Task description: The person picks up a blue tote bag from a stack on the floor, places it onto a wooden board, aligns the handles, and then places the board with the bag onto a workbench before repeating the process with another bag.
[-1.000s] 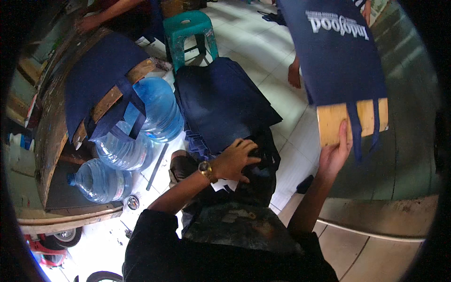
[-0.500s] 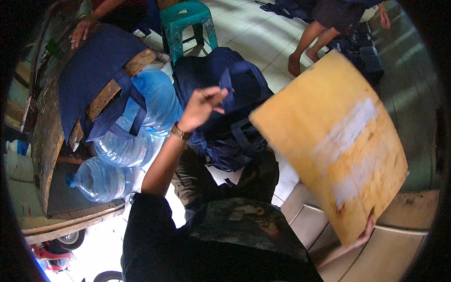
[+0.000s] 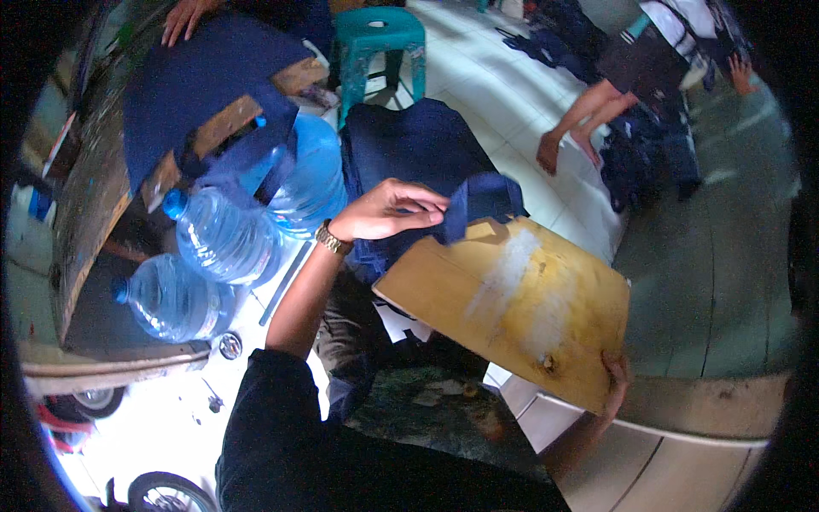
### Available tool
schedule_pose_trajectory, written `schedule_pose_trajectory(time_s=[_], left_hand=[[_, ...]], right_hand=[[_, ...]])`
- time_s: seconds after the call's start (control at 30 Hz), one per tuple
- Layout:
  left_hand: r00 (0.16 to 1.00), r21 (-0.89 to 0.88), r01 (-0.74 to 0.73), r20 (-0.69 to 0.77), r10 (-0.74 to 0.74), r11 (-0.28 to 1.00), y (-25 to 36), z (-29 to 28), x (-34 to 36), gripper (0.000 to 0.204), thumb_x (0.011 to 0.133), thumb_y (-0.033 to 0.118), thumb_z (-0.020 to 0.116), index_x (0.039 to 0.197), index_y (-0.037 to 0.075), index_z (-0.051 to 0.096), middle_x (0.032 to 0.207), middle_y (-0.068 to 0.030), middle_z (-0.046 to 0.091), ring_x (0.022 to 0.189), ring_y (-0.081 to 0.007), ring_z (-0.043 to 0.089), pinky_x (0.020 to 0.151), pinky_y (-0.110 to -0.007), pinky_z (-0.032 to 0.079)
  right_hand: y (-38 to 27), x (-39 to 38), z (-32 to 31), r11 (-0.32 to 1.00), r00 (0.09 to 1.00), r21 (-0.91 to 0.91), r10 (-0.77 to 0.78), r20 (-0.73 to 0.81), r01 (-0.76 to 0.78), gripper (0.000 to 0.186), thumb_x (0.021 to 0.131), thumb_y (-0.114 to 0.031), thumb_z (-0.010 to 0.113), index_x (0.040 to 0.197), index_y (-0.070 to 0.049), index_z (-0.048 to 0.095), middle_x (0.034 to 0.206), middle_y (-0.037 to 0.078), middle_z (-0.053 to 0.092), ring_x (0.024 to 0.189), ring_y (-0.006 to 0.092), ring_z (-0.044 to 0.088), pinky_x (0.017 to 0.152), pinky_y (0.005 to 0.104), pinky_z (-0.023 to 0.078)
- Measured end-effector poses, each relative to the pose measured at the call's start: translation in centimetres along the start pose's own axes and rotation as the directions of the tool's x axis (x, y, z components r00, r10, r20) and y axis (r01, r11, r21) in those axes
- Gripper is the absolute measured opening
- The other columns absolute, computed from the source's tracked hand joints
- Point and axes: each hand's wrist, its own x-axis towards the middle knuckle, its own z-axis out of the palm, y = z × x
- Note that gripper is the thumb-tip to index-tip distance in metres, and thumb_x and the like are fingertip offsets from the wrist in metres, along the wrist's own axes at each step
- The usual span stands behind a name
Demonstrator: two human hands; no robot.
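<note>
My left hand (image 3: 394,210), with a wristwatch on its wrist, is closed on the raised edge of a navy cloth bag (image 3: 483,194) on top of a stack of navy cloth (image 3: 409,141). My right hand (image 3: 616,382) grips the lower right corner of a flat yellowish board (image 3: 572,299) with whitish worn patches. The board lies tilted in front of me, its far edge against the lifted cloth. Whether that edge is inside the bag or only touching it I cannot tell.
Large clear blue water bottles (image 3: 226,235) stand left beside a wooden table (image 3: 90,247). Navy cloth (image 3: 213,77) drapes over another board there, with another person's hand (image 3: 188,17) on it. A green stool (image 3: 380,38) is behind the stack. Another person's legs (image 3: 589,119) are far right.
The board has come down and left from its raised position, to the stack. My left hand has moved slightly right and now lifts the bag's edge. The view has shifted.
</note>
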Motion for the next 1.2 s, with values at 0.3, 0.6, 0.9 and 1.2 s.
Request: schedule_pose_trajectory(time_s=[0.3,0.6,0.9,1.2], left_hand=[[0.984,0.658,0.108,-0.177,0.014,0.745,-11.4,-0.4,-8.2,0.021,0.087,0.024,0.067,0.099,0.008,0.066,0.058,-0.0047,0.06,0.06,-0.0124,0.061,0.051,-0.024,0.049],[0.736,-0.594,0.235,-0.408,-0.54,0.769,-8.3,2.0,-7.6,0.041,0.08,0.013,0.074,0.102,-0.01,0.049,0.083,-0.0108,0.062,0.083,-0.0204,0.067,0.061,-0.028,0.058],[0.582,-0.461,0.459,-0.49,-0.649,0.76,-7.2,0.6,-6.6,0.055,0.085,0.025,0.071,0.125,-0.004,0.047,0.109,-0.0092,0.056,0.091,-0.0165,0.057,0.073,-0.028,0.05],[0.711,-0.502,0.339,-0.416,-0.566,0.795,-5.9,-3.1,-11.3,0.042,0.087,0.011,0.068,0.12,0.003,0.043,0.081,0.0036,0.054,0.064,-0.0043,0.047,0.055,-0.021,0.035]], right_hand=[[2.3,0.9,4.0,0.996,0.992,-0.046,-0.074,0.104,0.08,0.053,0.078,-0.025,0.067,0.123,0.001,0.054,0.122,0.014,0.056,0.107,0.027,0.055,0.095,0.0389,0.044],[3.9,0.3,7.0,0.985,0.989,-0.162,-0.079,-0.129,0.058,0.047,0.085,-0.024,0.067,0.124,-0.001,0.053,0.116,0.014,0.058,0.105,0.0243,0.053,0.093,0.0399,0.043],[5.2,-0.6,15.6,0.753,0.432,-0.628,0.508,0.745,0.197,0.035,0.096,-0.03,0.055,0.102,0.003,0.064,0.09,0.014,0.068,0.083,0.0215,0.063,0.079,0.0342,0.05],[-1.1,14.4,25.2,0.835,0.837,-0.385,-0.151,0.526,0.393,0.049,0.085,-0.042,0.066,0.102,0.004,0.062,0.084,0.005,0.064,0.07,0.0106,0.056,0.061,0.025,0.044]])
